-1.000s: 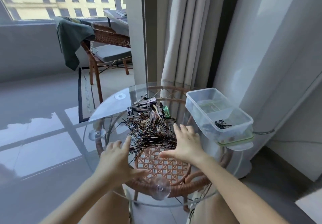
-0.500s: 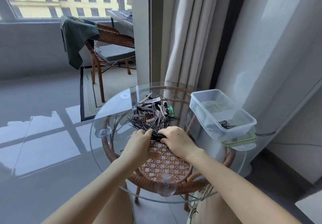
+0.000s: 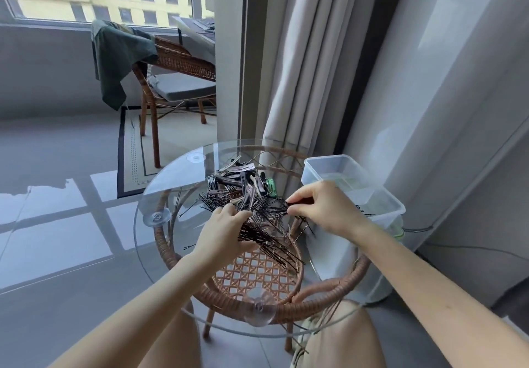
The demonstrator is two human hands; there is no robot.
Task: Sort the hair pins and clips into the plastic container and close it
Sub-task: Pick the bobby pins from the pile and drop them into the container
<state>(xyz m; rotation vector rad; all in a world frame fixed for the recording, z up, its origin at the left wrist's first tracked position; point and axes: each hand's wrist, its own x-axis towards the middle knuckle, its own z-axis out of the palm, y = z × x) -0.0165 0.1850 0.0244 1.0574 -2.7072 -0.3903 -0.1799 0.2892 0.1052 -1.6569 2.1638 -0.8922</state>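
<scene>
My left hand (image 3: 226, 230) grips a bundle of black pins (image 3: 266, 241) low over the glass table (image 3: 171, 195), fingers curled round them. My right hand (image 3: 320, 210) pinches a few more pins at the pile's right edge between thumb and forefinger, the other fingers curled. Clips (image 3: 243, 178) are heaped just behind the pins, mid-table. The container (image 3: 326, 171) sits open at the table's right edge, just beside my right hand, with a few pins inside. A green-edged lid (image 3: 399, 231) shows under it.
</scene>
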